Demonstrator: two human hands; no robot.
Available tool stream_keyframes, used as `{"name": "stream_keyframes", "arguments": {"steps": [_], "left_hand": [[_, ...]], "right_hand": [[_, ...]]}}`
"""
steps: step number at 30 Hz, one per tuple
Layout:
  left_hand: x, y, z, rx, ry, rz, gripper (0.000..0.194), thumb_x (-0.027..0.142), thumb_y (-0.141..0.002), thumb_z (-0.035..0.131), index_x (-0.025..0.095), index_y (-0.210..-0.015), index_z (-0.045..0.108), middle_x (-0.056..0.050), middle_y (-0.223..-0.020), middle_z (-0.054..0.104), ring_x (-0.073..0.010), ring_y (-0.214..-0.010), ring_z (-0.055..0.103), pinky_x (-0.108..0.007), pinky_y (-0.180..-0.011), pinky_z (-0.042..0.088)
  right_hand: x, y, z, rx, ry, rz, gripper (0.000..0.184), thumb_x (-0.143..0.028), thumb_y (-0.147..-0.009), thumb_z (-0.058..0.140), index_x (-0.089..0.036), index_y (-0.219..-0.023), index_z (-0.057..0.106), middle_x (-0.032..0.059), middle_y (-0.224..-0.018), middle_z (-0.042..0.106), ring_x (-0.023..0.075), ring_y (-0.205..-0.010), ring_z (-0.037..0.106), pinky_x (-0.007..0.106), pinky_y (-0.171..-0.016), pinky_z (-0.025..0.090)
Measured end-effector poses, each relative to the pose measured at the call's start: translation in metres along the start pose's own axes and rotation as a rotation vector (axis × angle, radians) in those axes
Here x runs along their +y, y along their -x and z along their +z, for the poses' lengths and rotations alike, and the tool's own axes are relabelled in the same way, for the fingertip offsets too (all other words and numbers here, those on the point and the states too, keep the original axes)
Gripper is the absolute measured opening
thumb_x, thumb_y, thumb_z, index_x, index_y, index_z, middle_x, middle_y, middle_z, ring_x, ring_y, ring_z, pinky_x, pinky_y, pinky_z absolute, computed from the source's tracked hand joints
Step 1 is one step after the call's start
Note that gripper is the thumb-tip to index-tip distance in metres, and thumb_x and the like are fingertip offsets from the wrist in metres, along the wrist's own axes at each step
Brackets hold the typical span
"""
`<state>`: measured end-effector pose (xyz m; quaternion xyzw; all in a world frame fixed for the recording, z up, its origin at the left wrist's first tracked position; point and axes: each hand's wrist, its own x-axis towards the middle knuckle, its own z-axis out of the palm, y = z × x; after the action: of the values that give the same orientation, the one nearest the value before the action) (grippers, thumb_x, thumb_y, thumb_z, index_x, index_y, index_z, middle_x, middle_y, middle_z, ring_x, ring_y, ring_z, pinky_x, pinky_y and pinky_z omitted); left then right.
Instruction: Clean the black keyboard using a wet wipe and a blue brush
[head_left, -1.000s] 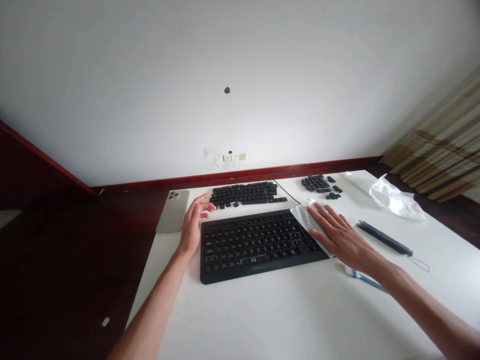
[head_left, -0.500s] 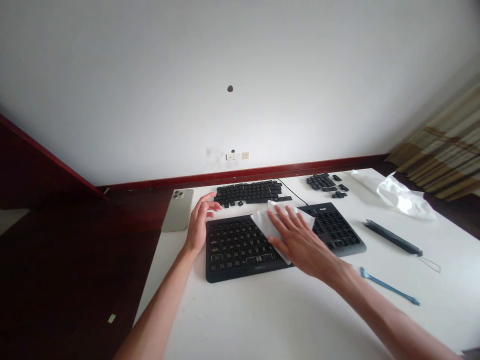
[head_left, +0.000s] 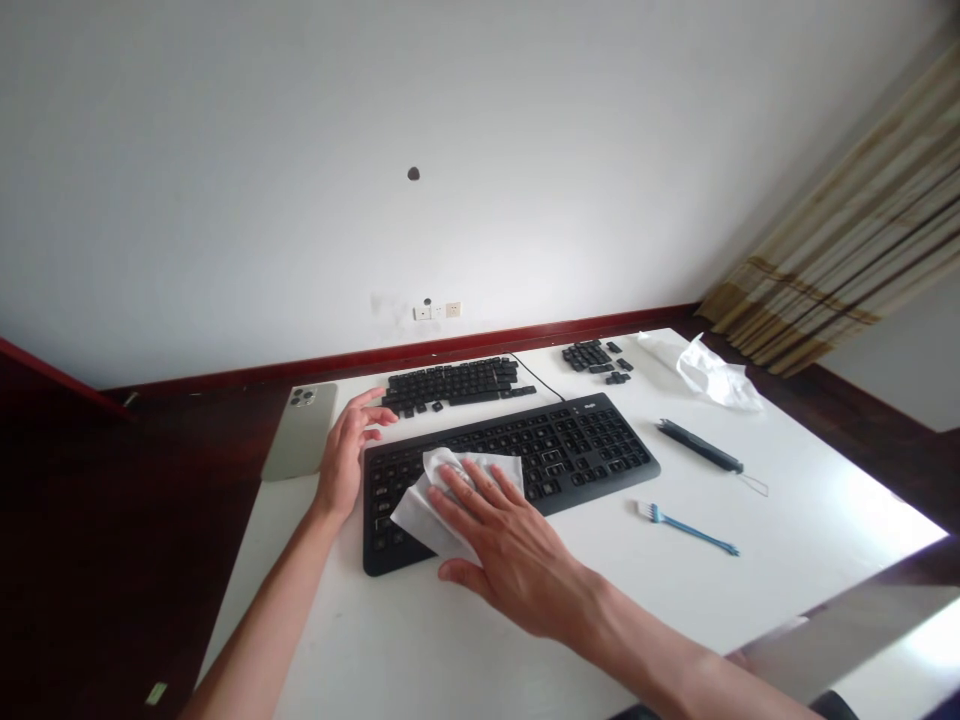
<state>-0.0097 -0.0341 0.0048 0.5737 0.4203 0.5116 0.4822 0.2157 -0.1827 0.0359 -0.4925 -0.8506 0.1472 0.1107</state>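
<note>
A black keyboard [head_left: 592,440] with its keycaps off lies on the white table, slightly tilted across it. My right hand [head_left: 510,545] rests flat on a white wipe [head_left: 424,515], pressing it onto the left-middle part of the keyboard with the fingers spread. Part of the wipe is hidden under the palm. At the keyboard's left end stands my left hand [head_left: 345,455], open, its fingers loosely bent and empty. Its fingertips are close to the rows of loose black keycaps [head_left: 457,382] behind the keyboard.
Left of my left hand lies a phone [head_left: 300,440]. More keycaps [head_left: 585,357] are grouped at the back. To the right are a crumpled white wrapper [head_left: 709,370], a black stick-like tool [head_left: 701,447] with a wire loop, and a blue brush [head_left: 697,533]. A cable [head_left: 540,378] runs behind the keyboard.
My right hand has slid the wipe leftward and nearer to me over the keyboard, baring keys at its middle and right. The view has turned right; my left hand keeps its place by the keyboard.
</note>
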Motion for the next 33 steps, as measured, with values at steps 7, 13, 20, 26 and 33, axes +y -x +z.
{"name": "stream_keyframes", "arguments": {"steps": [7, 13, 20, 26, 33], "left_hand": [[0.0, 0.0, -0.001, -0.003, 0.006, -0.004, 0.062, 0.064, -0.102, 0.041, 0.021, -0.141, 0.062, -0.01, -0.108, 0.073, -0.0254, -0.108, 0.065, -0.035, -0.086, 0.048], [-0.003, -0.001, -0.003, -0.015, -0.022, -0.005, 0.063, 0.064, -0.102, 0.039, 0.02, -0.142, 0.061, -0.01, -0.107, 0.073, -0.0273, -0.11, 0.065, -0.036, -0.087, 0.048], [0.0, 0.0, -0.002, -0.034, -0.053, -0.016, 0.061, 0.062, -0.102, 0.039, 0.021, -0.141, 0.062, -0.01, -0.111, 0.074, -0.0282, -0.112, 0.065, -0.037, -0.088, 0.048], [-0.001, 0.0, -0.004, -0.053, -0.05, -0.008, 0.063, 0.062, -0.103, 0.039, 0.019, -0.143, 0.061, -0.01, -0.11, 0.073, -0.0277, -0.111, 0.064, -0.036, -0.089, 0.046], [-0.003, -0.001, -0.004, -0.06, -0.032, -0.001, 0.061, 0.06, -0.104, 0.04, 0.019, -0.143, 0.061, -0.01, -0.108, 0.072, -0.0266, -0.108, 0.062, -0.036, -0.088, 0.044]], "right_hand": [[0.019, 0.013, -0.007, -0.026, 0.039, 0.091, 0.074, -0.062, -0.108, 0.04, -0.024, -0.17, 0.024, 0.0098, -0.175, 0.014, 0.0372, -0.163, 0.01, 0.066, -0.13, 0.022], [0.035, 0.028, -0.007, 0.002, 0.069, 0.123, 0.077, -0.067, -0.107, 0.036, -0.026, -0.171, 0.022, 0.0073, -0.176, 0.012, 0.0361, -0.163, 0.008, 0.066, -0.13, 0.018], [0.054, 0.046, -0.012, 0.039, 0.123, 0.14, 0.076, -0.063, -0.109, 0.038, -0.028, -0.172, 0.014, 0.0069, -0.177, 0.009, 0.0339, -0.164, 0.005, 0.065, -0.13, 0.018], [0.079, 0.064, -0.015, 0.081, 0.197, 0.187, 0.077, -0.061, -0.109, 0.04, -0.03, -0.172, 0.008, 0.0066, -0.176, 0.007, 0.0352, -0.163, 0.005, 0.065, -0.13, 0.017], [0.101, 0.081, -0.019, 0.092, 0.246, 0.253, 0.078, -0.061, -0.108, 0.041, -0.031, -0.172, 0.008, 0.0054, -0.177, 0.005, 0.0368, -0.163, 0.006, 0.066, -0.13, 0.019]]}}
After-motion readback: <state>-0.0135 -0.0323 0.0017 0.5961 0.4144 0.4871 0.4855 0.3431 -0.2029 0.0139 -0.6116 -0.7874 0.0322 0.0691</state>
